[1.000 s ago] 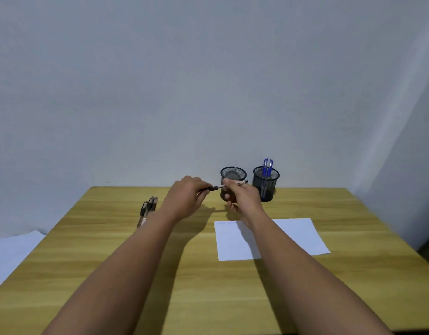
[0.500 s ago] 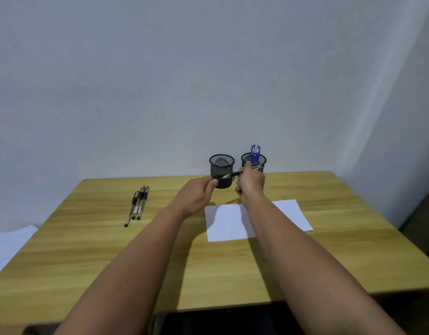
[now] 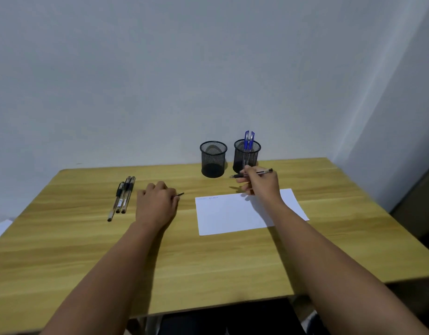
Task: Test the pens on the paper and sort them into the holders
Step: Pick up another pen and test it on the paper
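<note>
Pens stood sorted in the right holder while three lay untested; right hand gripped an uncapped pen, left hand pinched its cap.

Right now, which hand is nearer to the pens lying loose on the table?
Left. The left hand rests on the table just right of the loose pens; the right hand is far across, over the paper's back edge, holding a pen.

Your light wooden counter carries a white paper sheet, two black mesh cylindrical holders side by side at the back — and three clear-barrelled pens lying together, left.
</note>
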Available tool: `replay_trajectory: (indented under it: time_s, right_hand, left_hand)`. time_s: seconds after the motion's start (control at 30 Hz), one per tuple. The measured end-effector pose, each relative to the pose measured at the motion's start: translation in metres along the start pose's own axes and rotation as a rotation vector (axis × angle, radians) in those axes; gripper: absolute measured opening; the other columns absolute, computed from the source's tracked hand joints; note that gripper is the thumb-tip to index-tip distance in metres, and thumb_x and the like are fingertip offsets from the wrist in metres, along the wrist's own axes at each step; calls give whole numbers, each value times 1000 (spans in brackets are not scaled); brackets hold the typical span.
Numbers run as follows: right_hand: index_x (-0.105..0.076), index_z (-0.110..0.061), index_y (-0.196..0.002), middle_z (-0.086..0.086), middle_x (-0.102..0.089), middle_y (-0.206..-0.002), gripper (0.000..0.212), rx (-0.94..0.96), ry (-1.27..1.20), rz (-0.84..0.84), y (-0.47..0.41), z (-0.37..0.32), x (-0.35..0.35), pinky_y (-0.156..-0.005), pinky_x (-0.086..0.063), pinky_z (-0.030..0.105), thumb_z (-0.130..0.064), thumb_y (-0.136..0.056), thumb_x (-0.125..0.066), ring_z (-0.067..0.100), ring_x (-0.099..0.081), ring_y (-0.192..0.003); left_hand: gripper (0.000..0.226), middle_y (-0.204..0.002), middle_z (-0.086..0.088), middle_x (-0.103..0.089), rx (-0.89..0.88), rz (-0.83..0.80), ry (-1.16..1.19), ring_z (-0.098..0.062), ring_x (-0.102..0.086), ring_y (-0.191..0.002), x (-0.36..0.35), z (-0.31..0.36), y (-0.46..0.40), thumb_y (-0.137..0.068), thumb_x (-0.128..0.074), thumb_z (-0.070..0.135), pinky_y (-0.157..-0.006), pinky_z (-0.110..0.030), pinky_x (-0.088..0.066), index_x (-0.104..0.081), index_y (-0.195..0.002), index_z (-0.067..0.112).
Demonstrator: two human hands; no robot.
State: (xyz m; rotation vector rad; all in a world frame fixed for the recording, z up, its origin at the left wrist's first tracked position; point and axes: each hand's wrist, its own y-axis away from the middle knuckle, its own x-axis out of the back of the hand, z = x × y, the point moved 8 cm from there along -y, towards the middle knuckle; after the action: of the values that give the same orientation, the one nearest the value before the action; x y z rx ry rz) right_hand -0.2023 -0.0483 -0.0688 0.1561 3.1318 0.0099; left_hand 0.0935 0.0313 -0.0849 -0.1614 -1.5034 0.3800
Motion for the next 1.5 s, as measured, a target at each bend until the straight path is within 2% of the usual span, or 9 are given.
replay_trajectory:
  time_s: [0.13, 0.33, 0.47, 0.6, 0.77, 0.87, 1.0, 1.1, 1.5]
  right_hand:
    - [-60, -3, -83, 11, -57, -59, 28, 45, -22, -64, 4, 5, -12, -43, -42, 24, -17, -105, -69, 13, -52, -43]
    - [-65, 14, -93, 25, -63, -71, 38, -24, -23, -189, 6, 32, -33, -47, -42, 28, -22, -108, -65, 23, -54, -52]
    - [-58, 7, -79, 20, -61, -66, 44, 39, 78, -210, 2, 40, -38, -59, -49, 39, -26, -103, -73, 30, -57, -60]
    - [-57, 13, -85, 21, -60, -77, 44, -4, 10, -240, -3, 35, -47, -50, -46, 32, -24, -104, -71, 20, -58, -57]
    - [-62, 5, -77, 20, -66, -68, 52, 53, 113, -224, -2, 46, -43, -60, -50, 38, -40, -101, -73, 27, -60, -63]
    - [-57, 12, -83, 17, -63, -67, 48, 46, 91, -231, -4, 48, -41, -56, -49, 35, -28, -102, -74, 26, -60, -62]
    - [-53, 15, -80, 38, -60, -74, 43, 85, 135, -249, -1, 48, -43, -57, -50, 37, -18, -102, -71, 25, -62, -59]
    - [-53, 17, -81, 42, -59, -78, 44, 109, 153, -259, 1, 46, -43, -56, -50, 36, -17, -103, -70, 22, -62, -57]
    - [-64, 6, -73, 26, -66, -65, 40, 136, 214, -279, 4, 47, -46, -58, -49, 38, -21, -100, -76, 25, -58, -54]
  left_hand:
    - [39, -120, 3, -68, -151, 104, 123, -29, -57, -112, 11, 27, 7, -96, -46, 43, -91, -47, -41, -69, -123, 26]
    - [65, -147, 20, -53, -307, -109, 226, -18, -33, -147, -14, 58, 27, -89, -38, 71, -120, -52, -15, -58, -139, 34]
    - [70, -150, 19, -50, -281, -79, 257, -18, -36, -146, -17, 55, 31, -88, -40, 74, -120, -51, -17, -57, -141, 32]
    - [67, -150, 22, -49, -263, -55, 255, -14, -38, -144, -17, 54, 32, -88, -42, 74, -119, -50, -16, -58, -140, 35]
    - [70, -151, 26, -46, -240, -96, 306, -15, -31, -148, -19, 51, 28, -86, -45, 76, -121, -53, -10, -54, -143, 38]
    - [71, -155, 27, -40, -226, -156, 309, -15, -22, -152, -23, 49, 29, -87, -48, 76, -121, -56, -5, -48, -148, 39]
    - [73, -153, 23, -44, -187, -98, 329, -15, -26, -150, -18, 46, 38, -84, -46, 78, -121, -52, -11, -52, -144, 38]
    - [69, -153, 22, -46, -183, -86, 319, -17, -26, -150, -16, 47, 39, -86, -49, 75, -121, -53, -12, -53, -144, 37]
    - [71, -153, 19, -46, -191, -82, 337, -6, -32, -148, -15, 48, 38, -85, -45, 76, -122, -52, -11, -54, -143, 36]
